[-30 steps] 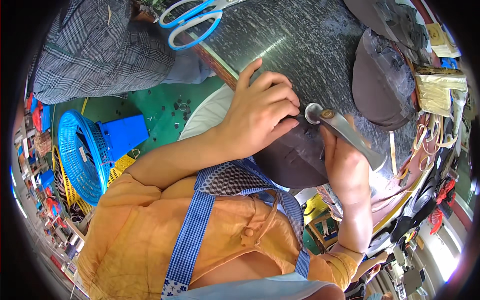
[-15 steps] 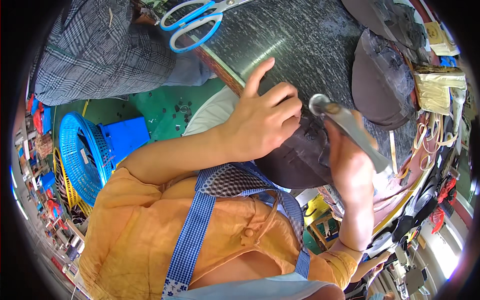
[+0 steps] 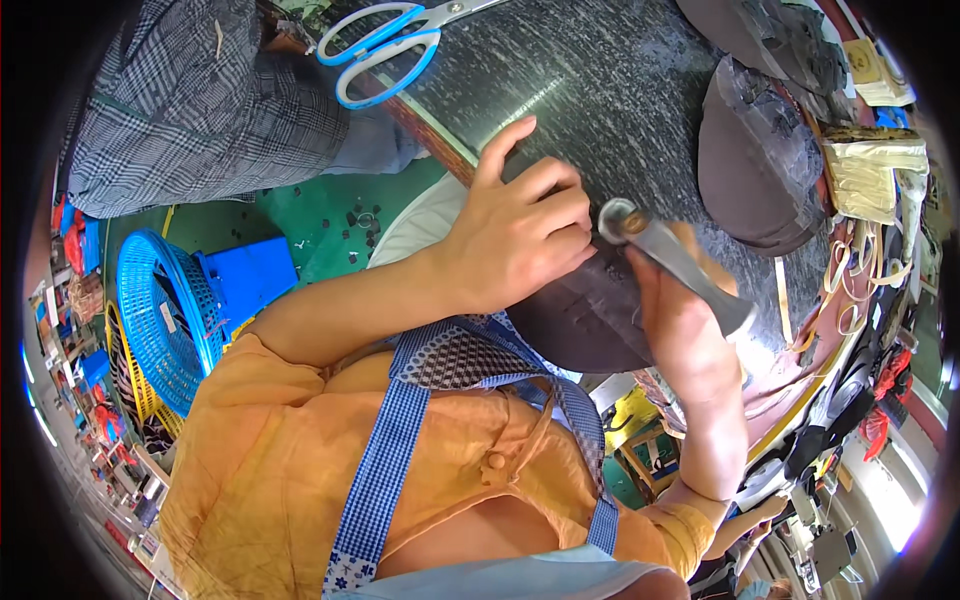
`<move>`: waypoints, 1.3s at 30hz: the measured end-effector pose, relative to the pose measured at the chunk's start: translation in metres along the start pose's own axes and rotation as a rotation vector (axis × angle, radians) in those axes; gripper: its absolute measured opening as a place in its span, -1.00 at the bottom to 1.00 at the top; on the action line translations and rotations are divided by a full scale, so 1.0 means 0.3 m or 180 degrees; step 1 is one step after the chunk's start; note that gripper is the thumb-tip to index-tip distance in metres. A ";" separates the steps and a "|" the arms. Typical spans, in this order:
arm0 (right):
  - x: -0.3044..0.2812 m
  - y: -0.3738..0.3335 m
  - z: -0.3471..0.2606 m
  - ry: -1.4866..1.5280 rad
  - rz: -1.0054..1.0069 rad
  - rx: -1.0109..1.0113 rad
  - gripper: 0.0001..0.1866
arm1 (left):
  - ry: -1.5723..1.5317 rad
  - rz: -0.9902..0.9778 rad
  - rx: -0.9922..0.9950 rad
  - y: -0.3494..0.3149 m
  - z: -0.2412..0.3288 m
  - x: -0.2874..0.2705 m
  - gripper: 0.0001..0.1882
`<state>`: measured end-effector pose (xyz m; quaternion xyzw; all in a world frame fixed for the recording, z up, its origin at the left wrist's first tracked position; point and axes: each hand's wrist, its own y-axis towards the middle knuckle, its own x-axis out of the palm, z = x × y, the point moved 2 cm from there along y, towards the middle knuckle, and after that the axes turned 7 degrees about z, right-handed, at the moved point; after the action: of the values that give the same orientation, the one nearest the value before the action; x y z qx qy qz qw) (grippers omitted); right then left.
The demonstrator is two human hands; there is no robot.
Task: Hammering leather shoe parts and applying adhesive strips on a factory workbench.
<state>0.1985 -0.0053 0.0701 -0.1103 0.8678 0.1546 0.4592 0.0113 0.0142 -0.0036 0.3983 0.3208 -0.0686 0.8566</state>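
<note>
A cobbler's hammer point(image 3: 675, 258) with a round face and a flared peen is gripped in my right hand point(image 3: 685, 325). Its head is above a dark brown shoe-upper piece point(image 3: 578, 325) at the table's near edge. My left hand point(image 3: 520, 235) holds the far left edge of that piece; the index finger points up and away, and the other fingers are curled. The fingertips on the piece are partly hidden. The hammer's face hangs just right of my left knuckles. Whether it touches the piece, I cannot tell.
Blue-handled scissors point(image 3: 390, 60) lie on the dark speckled table point(image 3: 560, 60). More dark brown pieces point(image 3: 750, 170) are stacked to the right, beside a cream block point(image 3: 875, 175) and pale strips point(image 3: 850, 270). At left are a blue basket point(image 3: 150, 320) and checked cloth point(image 3: 200, 120).
The hammer and my right hand have shifted slightly left and toward me. My left hand has moved a little left, its fingers still on the dark piece.
</note>
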 end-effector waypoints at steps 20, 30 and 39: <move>-0.291 -0.153 0.186 -0.0525 0.1319 0.1025 -0.88 | -0.1364 -0.0588 0.1415 0.776 -0.133 0.339 -0.73; -0.193 -0.067 0.369 -0.0492 0.1077 0.1094 -0.87 | 0.0656 -0.0857 -0.1391 1.164 -0.643 0.727 -0.25; -0.178 -0.081 0.367 -0.0521 0.1396 0.0761 -0.85 | -0.0201 -0.0317 0.0585 1.132 -0.504 0.425 -0.58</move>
<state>0.3203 0.0155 0.0521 0.1483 0.8430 0.1553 0.4932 0.1633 0.3704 0.0641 0.4564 0.3054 -0.1527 0.8217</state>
